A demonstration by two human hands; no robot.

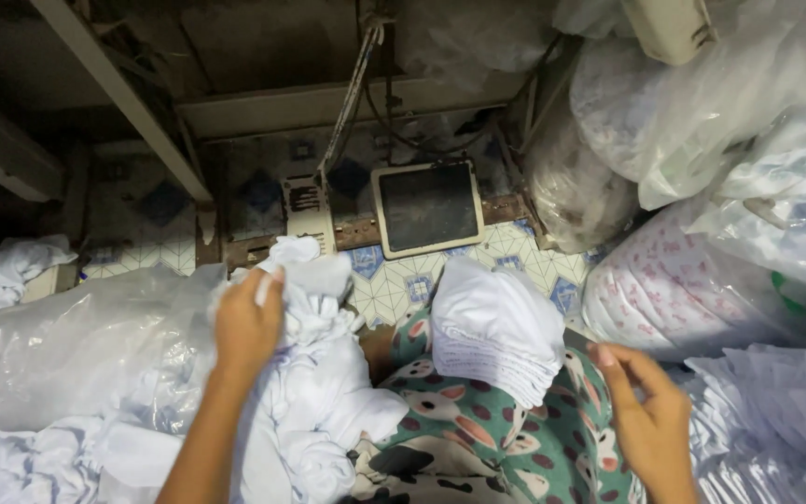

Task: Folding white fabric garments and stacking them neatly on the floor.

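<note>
Two hands: left hand (246, 327) grips one white cloth (314, 373), right hand (650, 420) open.

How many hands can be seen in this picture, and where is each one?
2. The left hand grips a bunched white cloth at lower left. The right hand is open at lower right, beside a stack of folded white pieces. No other hands show.

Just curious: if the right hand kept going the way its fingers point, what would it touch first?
Most likely the folded white stack on the lap; the right hand points up-left toward it, though depth is unclear.
</note>
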